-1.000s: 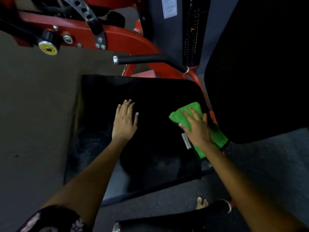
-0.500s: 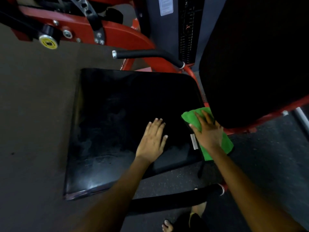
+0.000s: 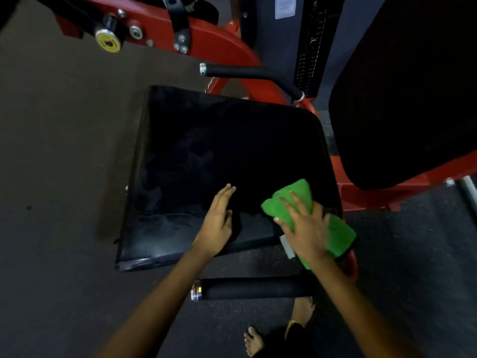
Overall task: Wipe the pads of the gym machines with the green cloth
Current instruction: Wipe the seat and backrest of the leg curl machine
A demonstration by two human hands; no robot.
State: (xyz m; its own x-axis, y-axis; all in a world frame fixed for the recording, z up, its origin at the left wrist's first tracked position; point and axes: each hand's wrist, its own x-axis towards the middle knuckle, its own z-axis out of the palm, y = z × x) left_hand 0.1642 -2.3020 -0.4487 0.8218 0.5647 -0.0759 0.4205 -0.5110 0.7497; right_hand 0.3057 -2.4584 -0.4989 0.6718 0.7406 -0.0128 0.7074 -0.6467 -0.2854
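On the near right corner of the square black vinyl seat pad (image 3: pixel 227 161) lies the folded green microfibre cloth (image 3: pixel 335 228), partly overhanging the pad's right edge. Right hand (image 3: pixel 307 228): palm down on the cloth, fingers straight and spread, pressing it to the pad. Left hand (image 3: pixel 216 223): fingers straight and close together, near the pad's front edge just left of the cloth; contact with the pad cannot be told. Large black upholstered back pad (image 3: pixel 407 94): upper right, mounted on the red steel machine frame (image 3: pixel 214 42). Black foam-covered handle bar (image 3: pixel 247 73): behind the seat pad. Black foam roller with chrome end cap (image 3: pixel 253 288): in front of the seat pad, above the dark speckled rubber floor (image 3: pixel 413 267). Bare foot (image 3: pixel 254 341): bottom edge.
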